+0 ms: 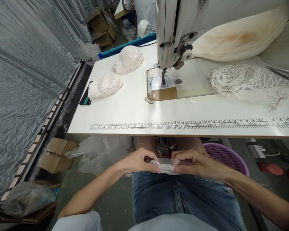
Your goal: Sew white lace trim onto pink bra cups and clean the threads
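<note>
Both hands rest low over my lap in denim. My left hand (141,160) and my right hand (192,162) each pinch an end of a small strip of white lace trim (163,166), with a thin clear film behind it. The fingers of both hands are curled closed on it. Above stands a white sewing table (125,109) with a printed ruler (195,124) along its front edge. The sewing machine (173,29) stands at the back with its needle over a metal plate (159,84).
Two stacks of lace pieces (105,86) (128,58) lie at the table's left, beside a dark phone (85,98). A lace net (248,81) and cream fabric (238,35) lie right. A purple basket (227,155), plastic bags (98,152) and cardboard boxes (56,154) sit underneath. Grey sheeting (26,73) hangs left.
</note>
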`<action>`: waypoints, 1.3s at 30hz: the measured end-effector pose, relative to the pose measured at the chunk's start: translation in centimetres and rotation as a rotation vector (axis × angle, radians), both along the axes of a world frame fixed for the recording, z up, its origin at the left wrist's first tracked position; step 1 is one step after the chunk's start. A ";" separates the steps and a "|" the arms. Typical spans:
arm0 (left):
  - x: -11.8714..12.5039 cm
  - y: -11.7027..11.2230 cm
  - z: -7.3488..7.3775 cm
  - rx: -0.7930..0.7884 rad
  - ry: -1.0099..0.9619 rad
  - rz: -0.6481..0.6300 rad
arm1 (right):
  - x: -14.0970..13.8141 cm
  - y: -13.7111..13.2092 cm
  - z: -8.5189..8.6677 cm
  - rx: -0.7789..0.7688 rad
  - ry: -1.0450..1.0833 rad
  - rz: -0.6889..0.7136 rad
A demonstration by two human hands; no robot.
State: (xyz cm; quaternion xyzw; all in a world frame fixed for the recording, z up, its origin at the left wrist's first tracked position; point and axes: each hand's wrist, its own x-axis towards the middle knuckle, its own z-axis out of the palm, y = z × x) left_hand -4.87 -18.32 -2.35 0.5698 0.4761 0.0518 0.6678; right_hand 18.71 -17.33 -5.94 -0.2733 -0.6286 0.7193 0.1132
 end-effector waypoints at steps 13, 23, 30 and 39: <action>2.0 1.1 2.0 0.160 0.015 -0.191 | -0.3 0.3 0.5 0.024 0.042 0.049; 0.8 0.4 1.3 0.036 0.087 -0.101 | -0.2 -0.2 -0.7 0.162 -0.012 0.085; 0.1 0.1 1.1 0.023 0.063 -0.073 | 0.5 0.0 -0.3 0.093 0.040 0.105; -0.2 -0.3 1.9 -0.044 0.113 -0.094 | 0.1 -0.5 -0.5 0.060 0.009 0.049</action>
